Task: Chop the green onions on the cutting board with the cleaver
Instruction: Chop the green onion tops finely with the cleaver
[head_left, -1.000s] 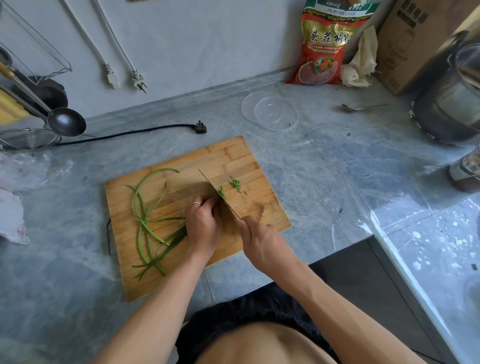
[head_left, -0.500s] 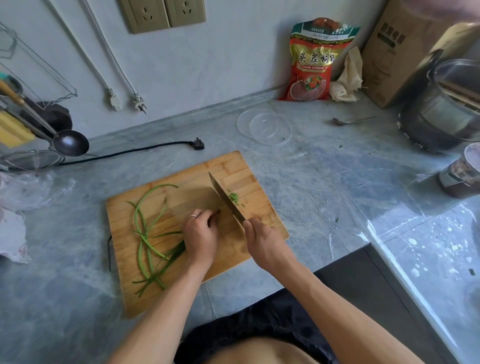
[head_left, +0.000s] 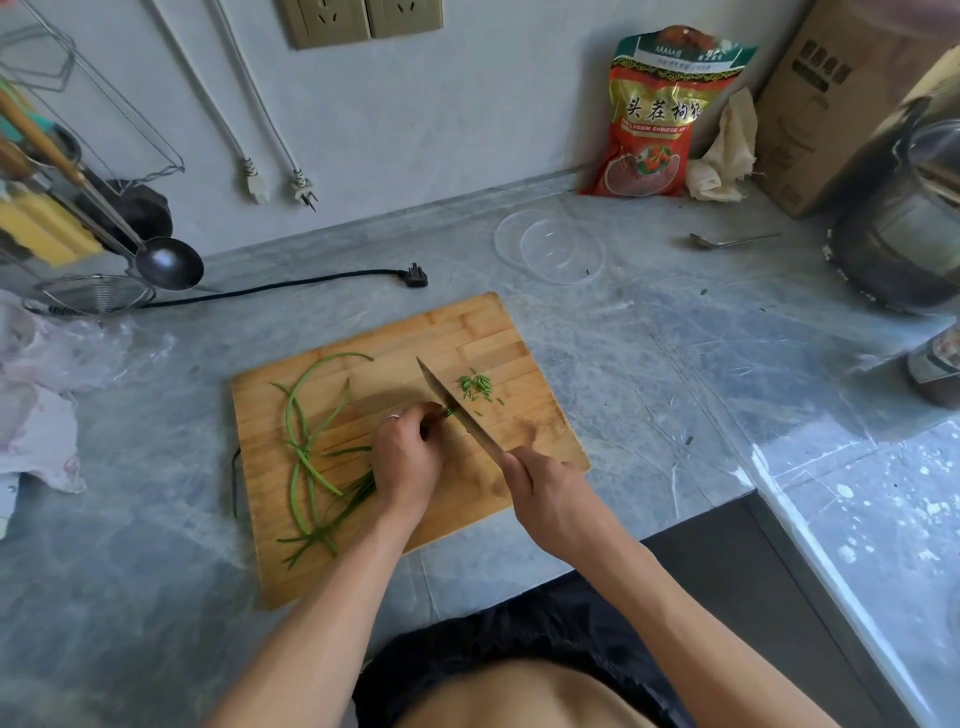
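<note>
A wooden cutting board (head_left: 483, 332) lies on the grey stone counter. Long green onions (head_left: 306, 441) curl across its left half, their tips bunched under my left hand (head_left: 408, 457), which presses them down with fingers curled. My right hand (head_left: 545, 493) grips the handle of the cleaver (head_left: 457, 410), whose blade runs diagonally just right of my left fingertips, edge down at the onion ends. A small pile of chopped onion pieces (head_left: 475, 387) sits to the right of the blade.
A clear plastic lid (head_left: 550, 249) and a spoon (head_left: 727, 240) lie behind the board. A black plug and cord (head_left: 410, 275) trail at the back left. A ladle (head_left: 166, 265) and strainer rack stand far left; a dark pot (head_left: 904, 228) and jar (head_left: 935, 364) at right. The counter drops off in front.
The camera has tilted up, showing wall sockets. The cleaver has kept cutting and the pile of chopped pieces right of the blade has grown a little. My left hand stays on the onions.
</note>
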